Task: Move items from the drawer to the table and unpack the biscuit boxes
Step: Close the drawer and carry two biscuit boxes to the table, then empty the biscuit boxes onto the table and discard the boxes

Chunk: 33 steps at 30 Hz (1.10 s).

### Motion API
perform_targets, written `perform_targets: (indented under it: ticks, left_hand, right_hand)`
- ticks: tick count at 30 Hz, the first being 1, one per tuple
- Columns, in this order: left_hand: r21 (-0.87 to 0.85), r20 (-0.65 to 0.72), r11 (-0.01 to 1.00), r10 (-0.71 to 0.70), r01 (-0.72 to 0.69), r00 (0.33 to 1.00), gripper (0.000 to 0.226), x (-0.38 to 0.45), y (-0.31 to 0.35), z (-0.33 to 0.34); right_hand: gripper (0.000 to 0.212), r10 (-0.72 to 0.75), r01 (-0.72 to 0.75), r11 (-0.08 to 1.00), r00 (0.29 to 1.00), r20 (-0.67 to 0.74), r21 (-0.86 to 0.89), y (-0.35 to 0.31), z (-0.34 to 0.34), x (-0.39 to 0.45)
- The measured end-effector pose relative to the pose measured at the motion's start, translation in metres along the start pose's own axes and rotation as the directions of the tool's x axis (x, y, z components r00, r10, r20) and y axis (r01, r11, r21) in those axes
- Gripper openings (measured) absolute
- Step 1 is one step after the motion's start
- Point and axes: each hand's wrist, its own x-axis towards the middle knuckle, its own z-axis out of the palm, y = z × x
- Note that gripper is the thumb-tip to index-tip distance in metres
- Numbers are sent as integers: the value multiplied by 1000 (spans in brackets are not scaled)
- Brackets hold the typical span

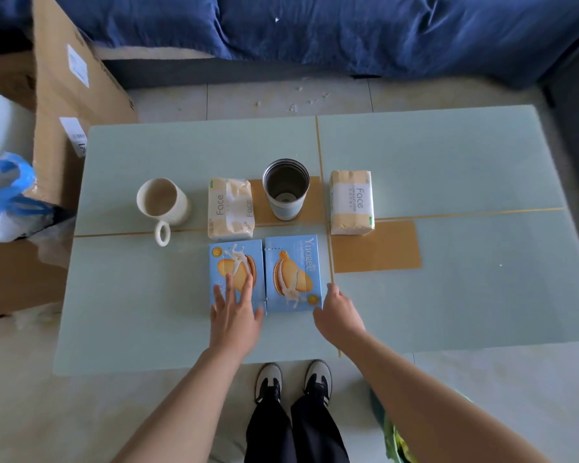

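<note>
Head view: the left hand (235, 317) lies with fingers straight and spread on the left biscuit box (236, 262); the right biscuit box (293, 272) touches it, the right hand (340, 315), fingers loosely curled, at its near right corner.

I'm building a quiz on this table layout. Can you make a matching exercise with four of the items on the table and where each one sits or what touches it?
Things:
1. ribbed mug
2. steel tumbler
3. left biscuit box
4. sealed tissue pack

Places:
A. right of the tumbler
B. under the left hand's straight fingers
C. leftmost in the far row
D. on a brown patch

Pairs: 1-C, 2-D, 3-B, 4-A
</note>
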Motion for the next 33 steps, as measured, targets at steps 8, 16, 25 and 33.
perform_targets:
  ticks: [8, 16, 25, 33]
  left_hand:
    - [116, -49, 966, 240, -233, 970, 61, -46, 34, -45]
    - [311, -117, 708, 691, -634, 714, 49, -103, 79, -72]
    - [277, 122, 465, 851, -841, 511, 29, -217, 129, -70]
    - [285, 335, 140, 912, -948, 235, 19, -321, 149, -21]
  right_hand:
    - [33, -72, 70, 992, 997, -19, -108, 12, -31, -89]
    - [40, 27, -36, 999, 976, -217, -38, 45, -40, -187]
    - [31, 319, -260, 943, 882, -347, 207, 113, -8, -327]
    - [39, 581, -388, 775, 748, -321, 498, 176, 70, -442]
